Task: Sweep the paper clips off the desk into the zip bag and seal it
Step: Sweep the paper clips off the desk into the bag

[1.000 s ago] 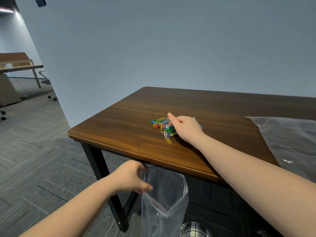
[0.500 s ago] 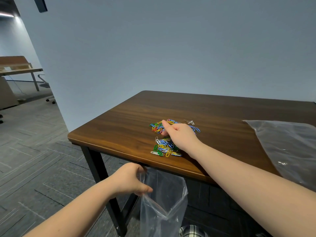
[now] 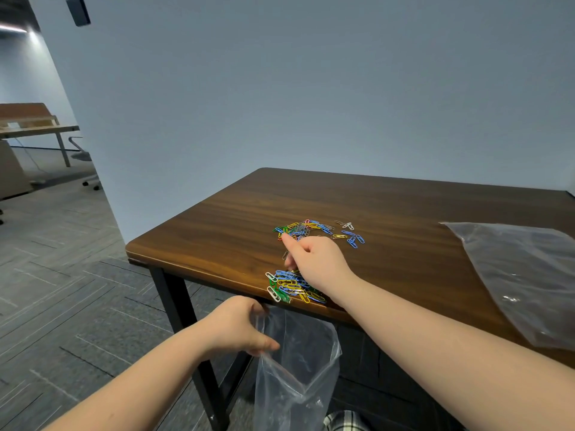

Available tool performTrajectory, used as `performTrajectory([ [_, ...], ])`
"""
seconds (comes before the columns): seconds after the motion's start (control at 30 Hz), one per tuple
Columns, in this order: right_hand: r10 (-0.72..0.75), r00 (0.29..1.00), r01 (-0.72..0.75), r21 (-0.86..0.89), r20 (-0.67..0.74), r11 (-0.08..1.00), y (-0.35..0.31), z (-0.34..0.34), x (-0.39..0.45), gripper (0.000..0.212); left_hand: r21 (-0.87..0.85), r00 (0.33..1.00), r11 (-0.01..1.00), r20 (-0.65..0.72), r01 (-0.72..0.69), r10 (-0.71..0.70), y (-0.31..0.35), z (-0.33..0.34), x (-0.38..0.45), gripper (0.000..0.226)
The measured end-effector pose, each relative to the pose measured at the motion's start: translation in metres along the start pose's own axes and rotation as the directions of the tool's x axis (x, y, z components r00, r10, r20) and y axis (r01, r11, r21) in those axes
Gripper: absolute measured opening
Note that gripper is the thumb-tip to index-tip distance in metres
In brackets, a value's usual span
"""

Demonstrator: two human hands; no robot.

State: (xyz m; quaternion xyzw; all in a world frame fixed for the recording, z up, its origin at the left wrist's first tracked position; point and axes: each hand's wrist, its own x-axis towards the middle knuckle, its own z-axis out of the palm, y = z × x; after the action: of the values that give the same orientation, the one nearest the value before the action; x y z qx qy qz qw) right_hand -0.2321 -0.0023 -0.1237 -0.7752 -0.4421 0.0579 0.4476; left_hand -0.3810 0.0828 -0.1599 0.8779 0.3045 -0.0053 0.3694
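Note:
Coloured paper clips lie on the brown wooden desk (image 3: 404, 213) in two groups. One pile of paper clips (image 3: 291, 287) sits at the desk's near edge, partly over it. A second scatter of clips (image 3: 314, 230) lies farther back. My right hand (image 3: 314, 262) rests on the desk between the two groups, forefinger stretched toward the far scatter, holding nothing. My left hand (image 3: 236, 329) grips the rim of a clear zip bag (image 3: 298, 368), holding its mouth open just below the desk edge, under the near pile.
A second clear plastic bag (image 3: 525, 275) lies flat on the desk's right side. The desk stands against a pale wall on black legs (image 3: 183, 321). Grey carpet lies to the left. Another desk and a chair stand far left.
My right hand has dragged part of the clips toward me, from the desk's middle to its near edge above the bag. The left hand has kept the bag in place.

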Motion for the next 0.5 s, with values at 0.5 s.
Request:
performTrajectory([
  [0.5,0.163,0.986,-0.161,0.050,-0.031,0.986,-0.005,-0.013,-0.008,0.064,-0.058,1.000,0.998,0.005,-0.005,0.005,0.004,-0.003,-0.006,0.066],
])
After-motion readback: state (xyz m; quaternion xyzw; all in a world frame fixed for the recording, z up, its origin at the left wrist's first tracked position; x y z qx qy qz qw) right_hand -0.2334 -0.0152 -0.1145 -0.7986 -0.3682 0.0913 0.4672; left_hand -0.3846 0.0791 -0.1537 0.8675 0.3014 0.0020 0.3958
